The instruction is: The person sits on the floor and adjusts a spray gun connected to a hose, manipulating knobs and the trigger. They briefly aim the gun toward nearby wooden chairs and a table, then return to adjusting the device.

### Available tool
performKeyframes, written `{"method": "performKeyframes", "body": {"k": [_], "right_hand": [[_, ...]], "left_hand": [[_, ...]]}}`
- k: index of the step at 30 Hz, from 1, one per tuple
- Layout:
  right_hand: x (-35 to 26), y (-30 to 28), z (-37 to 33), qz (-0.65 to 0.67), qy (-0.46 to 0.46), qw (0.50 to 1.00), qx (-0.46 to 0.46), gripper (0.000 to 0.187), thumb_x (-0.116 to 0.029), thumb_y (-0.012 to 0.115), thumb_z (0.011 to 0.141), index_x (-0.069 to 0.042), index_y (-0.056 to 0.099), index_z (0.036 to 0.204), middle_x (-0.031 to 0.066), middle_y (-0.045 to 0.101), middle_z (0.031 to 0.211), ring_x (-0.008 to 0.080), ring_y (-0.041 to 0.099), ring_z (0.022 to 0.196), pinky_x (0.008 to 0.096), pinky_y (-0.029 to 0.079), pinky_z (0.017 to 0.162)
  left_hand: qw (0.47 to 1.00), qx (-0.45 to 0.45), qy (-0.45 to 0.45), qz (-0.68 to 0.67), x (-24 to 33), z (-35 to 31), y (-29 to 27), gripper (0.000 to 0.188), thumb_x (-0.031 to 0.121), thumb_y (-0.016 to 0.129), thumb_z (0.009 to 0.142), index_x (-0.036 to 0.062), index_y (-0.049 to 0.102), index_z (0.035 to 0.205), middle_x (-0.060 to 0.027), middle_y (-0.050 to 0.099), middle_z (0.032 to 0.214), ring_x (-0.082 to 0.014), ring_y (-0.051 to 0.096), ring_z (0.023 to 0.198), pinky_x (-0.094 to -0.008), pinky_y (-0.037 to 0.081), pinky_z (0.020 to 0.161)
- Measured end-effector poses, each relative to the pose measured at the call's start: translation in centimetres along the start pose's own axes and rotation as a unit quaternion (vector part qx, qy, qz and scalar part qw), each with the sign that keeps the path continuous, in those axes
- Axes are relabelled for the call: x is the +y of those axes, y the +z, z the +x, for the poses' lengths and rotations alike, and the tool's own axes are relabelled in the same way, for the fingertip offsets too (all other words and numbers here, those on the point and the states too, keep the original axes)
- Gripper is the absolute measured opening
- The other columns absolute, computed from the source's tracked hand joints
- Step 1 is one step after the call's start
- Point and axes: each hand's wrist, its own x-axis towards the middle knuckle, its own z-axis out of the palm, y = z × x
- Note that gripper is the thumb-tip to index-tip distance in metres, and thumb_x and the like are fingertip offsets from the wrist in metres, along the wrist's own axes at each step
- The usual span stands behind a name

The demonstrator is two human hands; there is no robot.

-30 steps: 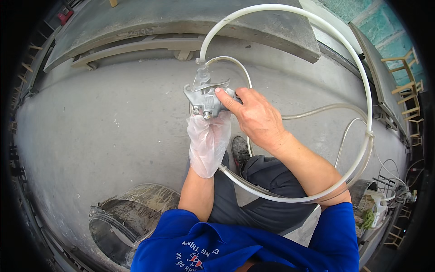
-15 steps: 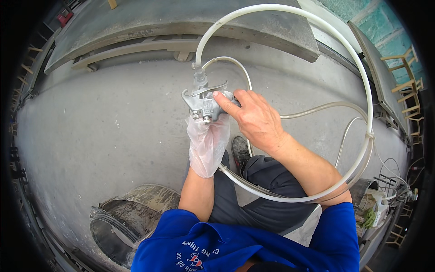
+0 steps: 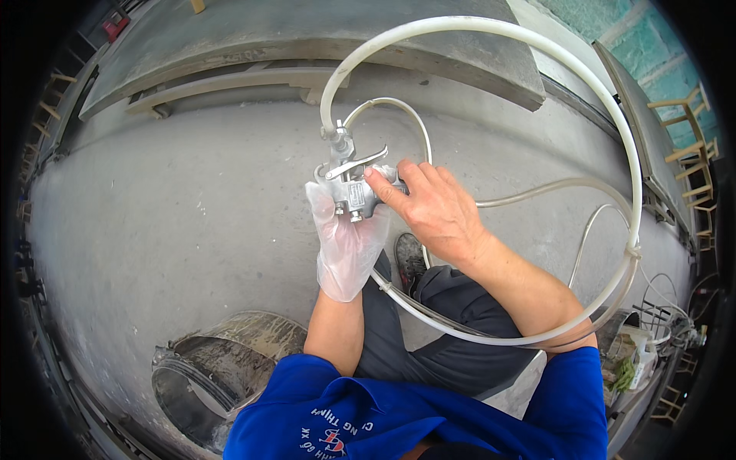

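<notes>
A silver metal spray gun is held out in front of me over the floor, its lever facing away from me. My left hand, in a loose clear plastic glove, supports the gun from the near side; a glove finger or thumb stands out to the left, and the exact grip is partly hidden. Bare and on the gun's right end, my right hand closes its thumb and fingers round a dark-rimmed part there. A thick whitish hose leaves the gun's far fitting and loops round past my right forearm. Thinner hose curves behind it.
A low grey slab platform spans the far side. At lower left lies a dirty cylindrical drum with an open end. Wooden frames stand along the right, and a bag with green scraps sits at lower right.
The gun has turned a little and sits slightly lower in view. My left glove has shifted on it, with a finger or thumb now spread to the left. My right hand stays at its end.
</notes>
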Motion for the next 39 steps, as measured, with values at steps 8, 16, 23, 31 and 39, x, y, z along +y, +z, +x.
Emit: {"method": "performKeyframes", "body": {"k": [8, 16, 23, 31, 39], "right_hand": [[2.0, -2.8, 0.2, 0.015, 0.002, 1.000, -0.019, 0.062, -0.012, 0.085, 0.083, -0.011, 0.068, 0.143, 0.0080, 0.069, 0.122, 0.0263, 0.066, 0.109, 0.0411, 0.048, 0.096], [3.4, -3.3, 0.3, 0.046, 0.004, 0.999, -0.008, 0.053, -0.012, 0.088, 0.078, -0.006, 0.074, 0.129, 0.0053, 0.075, 0.106, 0.0243, 0.069, 0.102, 0.0406, 0.048, 0.093], [5.2, -3.4, -0.3, 0.065, 0.022, 0.997, -0.035, 0.048, -0.013, 0.087, 0.081, -0.007, 0.075, 0.127, 0.0069, 0.078, 0.113, 0.0274, 0.070, 0.103, 0.0419, 0.050, 0.092], [6.4, -1.9, -0.4, 0.087, 0.046, 0.994, -0.049, 0.029, -0.014, 0.085, 0.084, -0.010, 0.079, 0.113, 0.0046, 0.075, 0.098, 0.0274, 0.069, 0.096, 0.0436, 0.048, 0.085], [6.3, -2.2, -0.3, 0.079, 0.070, 0.989, -0.100, 0.025, -0.014, 0.084, 0.086, -0.009, 0.076, 0.110, 0.0070, 0.074, 0.098, 0.0304, 0.070, 0.100, 0.0456, 0.049, 0.085]], "left_hand": [[0.998, 0.030, 0.028, -0.038, 0.7, 0.9, 0.5, 0.046, 0.042, 0.060, 0.113, 0.0031, 0.064, 0.136, -0.0139, 0.072, 0.120, -0.0276, 0.069, 0.113, -0.0485, 0.051, 0.116], [0.995, 0.056, 0.059, -0.051, 1.4, 1.7, 0.0, 0.042, 0.034, 0.065, 0.111, 0.0003, 0.061, 0.135, -0.0171, 0.067, 0.125, -0.0304, 0.067, 0.115, -0.0544, 0.044, 0.125], [0.997, 0.008, 0.044, -0.066, 1.5, 2.1, 0.1, 0.051, 0.041, 0.062, 0.112, -0.0022, 0.059, 0.138, -0.0182, 0.066, 0.125, -0.0298, 0.065, 0.118, -0.0545, 0.041, 0.127], [0.998, -0.006, 0.058, -0.024, 1.4, 2.2, 0.4, 0.057, 0.050, 0.063, 0.109, -0.0008, 0.061, 0.136, -0.0172, 0.067, 0.119, -0.0305, 0.063, 0.117, -0.0553, 0.038, 0.129], [0.999, 0.001, 0.046, -0.016, 1.4, 2.0, 0.3, 0.055, 0.048, 0.062, 0.110, -0.0005, 0.061, 0.136, -0.0168, 0.066, 0.118, -0.0301, 0.063, 0.118, -0.0540, 0.037, 0.129]]}}
